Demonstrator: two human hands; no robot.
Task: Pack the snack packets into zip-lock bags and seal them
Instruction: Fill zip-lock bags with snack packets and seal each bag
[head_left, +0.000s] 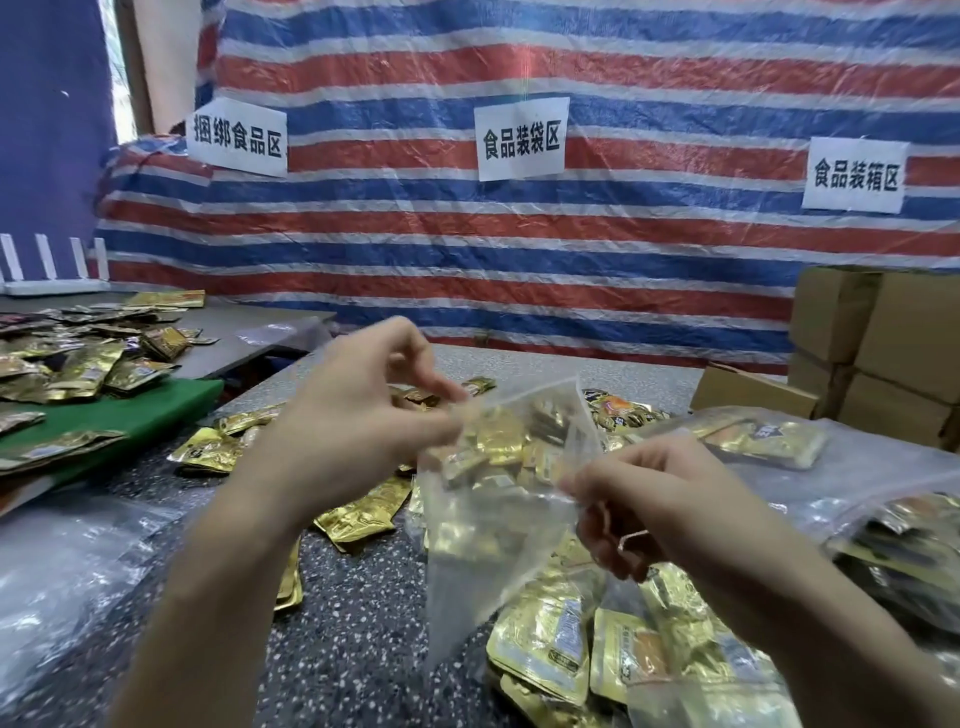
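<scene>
The left hand (358, 415) and right hand (660, 499) hold a zip-lock bag (483, 519) above a speckled table (353, 623).
The grey table fills the bottom of the frame. A red, white and blue striped sheet (519, 249) hangs behind it, and brown boxes (883, 338) are stacked at the right edge. Each hand pinches the bag's top edge with curled fingers, mid-frame. Gold snack packets (493, 441) sit inside the bag. Loose packets (540, 639) lie underneath.

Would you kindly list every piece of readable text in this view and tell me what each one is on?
"捆绑食品区": left white sheet on the striped tarp.
"食品装袋区": middle white sheet.
"食品装箱区": right white sheet.
Print on the gold snack packets: too blurred to read.
</scene>
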